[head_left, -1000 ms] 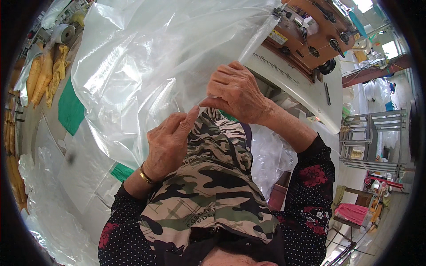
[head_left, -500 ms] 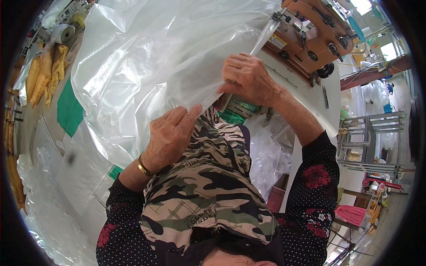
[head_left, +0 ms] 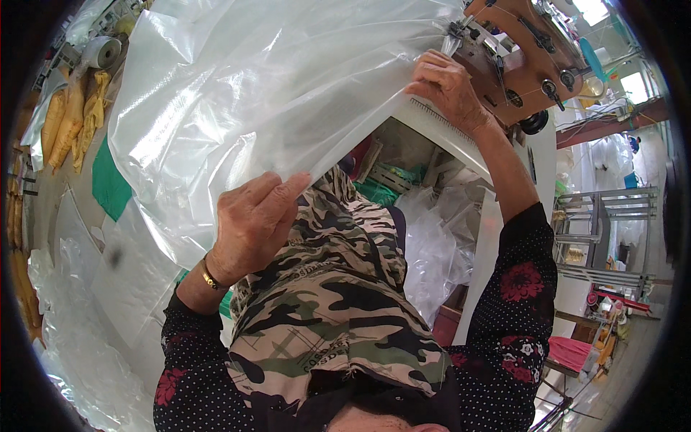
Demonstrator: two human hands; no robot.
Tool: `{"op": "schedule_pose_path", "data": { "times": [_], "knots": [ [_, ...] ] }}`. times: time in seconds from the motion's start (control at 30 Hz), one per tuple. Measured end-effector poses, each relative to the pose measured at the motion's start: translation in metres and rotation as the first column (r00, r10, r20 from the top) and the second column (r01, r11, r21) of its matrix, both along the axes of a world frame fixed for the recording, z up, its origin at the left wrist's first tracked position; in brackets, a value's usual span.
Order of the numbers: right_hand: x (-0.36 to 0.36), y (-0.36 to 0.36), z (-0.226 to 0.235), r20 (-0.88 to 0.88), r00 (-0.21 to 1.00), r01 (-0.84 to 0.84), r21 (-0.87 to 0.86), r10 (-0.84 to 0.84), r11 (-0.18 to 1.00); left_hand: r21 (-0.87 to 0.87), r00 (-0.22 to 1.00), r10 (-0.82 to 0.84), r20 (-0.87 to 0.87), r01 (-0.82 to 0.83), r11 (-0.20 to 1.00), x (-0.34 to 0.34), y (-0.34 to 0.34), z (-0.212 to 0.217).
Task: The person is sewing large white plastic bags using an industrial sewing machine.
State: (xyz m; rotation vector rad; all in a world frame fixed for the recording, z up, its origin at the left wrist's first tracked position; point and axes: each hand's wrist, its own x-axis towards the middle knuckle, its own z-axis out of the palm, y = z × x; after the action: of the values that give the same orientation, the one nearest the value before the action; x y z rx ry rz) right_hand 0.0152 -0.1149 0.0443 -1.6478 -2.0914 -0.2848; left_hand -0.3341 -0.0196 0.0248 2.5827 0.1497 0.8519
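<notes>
A large translucent plastic sheet point(head_left: 209, 93) spreads across the upper left and the middle, its near edge drawn into a straight line between my hands. My left hand point(head_left: 258, 219) pinches that edge just above my lap. Farther up and to the right, my right hand point(head_left: 448, 85) grips the same edge close to the sewing machine point(head_left: 507, 54). The brown machine's needle and presser foot area point(head_left: 458, 30) meets the sheet's far right corner. The fingertips of both hands are partly hidden by the folded edge.
A white worktable point(head_left: 481, 155) with a ruler strip runs beneath my right arm. Crumpled clear plastic point(head_left: 437, 241) lies below its edge. Green cloth point(head_left: 111, 180) and yellow bundles point(head_left: 70, 119) are at the left. A metal rack point(head_left: 601, 230) stands at the right.
My hands have moved apart along the sheet's edge: the right one up toward the sewing machine, the left one slightly left. The edge between them is now longer and tauter.
</notes>
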Motion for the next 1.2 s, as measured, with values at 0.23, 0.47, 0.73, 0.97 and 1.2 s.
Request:
{"op": "schedule_pose_path", "data": {
  "times": [0.23, 0.47, 0.73, 0.97, 1.2],
  "knots": [
    [0.034, 0.002, -0.004, 0.120, 0.990, 0.064, 0.069, -0.072, 0.996, 0.010, 1.000, -0.006, -0.001, 0.006, 1.000, 0.002, 0.003, 0.006],
    [0.039, 0.005, -0.004, -0.006, 0.991, 0.135, 0.078, -0.135, 0.988, -0.022, 1.000, 0.003, -0.016, -0.004, 1.000, 0.002, 0.002, 0.009],
    [0.062, 0.004, 0.000, 0.161, 0.981, 0.103, 0.062, -0.112, 0.993, 0.003, 0.999, 0.016, -0.038, -0.016, 1.000, 0.002, 0.004, 0.011],
    [0.079, -0.002, 0.002, 0.232, 0.958, 0.158, 0.075, -0.172, 0.985, -0.027, 0.998, -0.031, -0.048, 0.030, 0.999, 0.007, -0.002, -0.002],
    [0.073, -0.002, -0.003, 0.204, 0.956, 0.194, 0.103, -0.212, 0.976, -0.009, 0.990, -0.120, -0.078, 0.120, 0.993, 0.008, -0.009, -0.011]
  ]
}}
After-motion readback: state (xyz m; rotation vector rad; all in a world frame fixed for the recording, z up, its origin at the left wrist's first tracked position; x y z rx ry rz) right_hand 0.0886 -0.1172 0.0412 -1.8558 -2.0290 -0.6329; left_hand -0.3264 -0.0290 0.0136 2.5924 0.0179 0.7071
